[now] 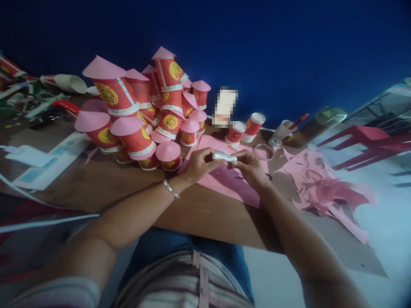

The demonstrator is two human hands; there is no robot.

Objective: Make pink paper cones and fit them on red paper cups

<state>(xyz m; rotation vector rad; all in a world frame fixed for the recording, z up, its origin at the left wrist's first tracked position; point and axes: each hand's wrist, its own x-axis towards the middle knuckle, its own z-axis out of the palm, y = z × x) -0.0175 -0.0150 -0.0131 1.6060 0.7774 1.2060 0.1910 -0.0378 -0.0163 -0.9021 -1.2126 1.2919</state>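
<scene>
My left hand and my right hand meet over a pink paper sheet on the brown table. Both are closed on a small white tube, held level between them, one hand at each end. A bracelet sits on my left wrist. Just left of my hands stands a pile of red paper cups with pink cone lids.
Two open red cups and a tape ring lie behind my hands. Pink paper scraps spread at the right. A white sheet lies at the left, clutter behind it. A red plastic chair stands far right.
</scene>
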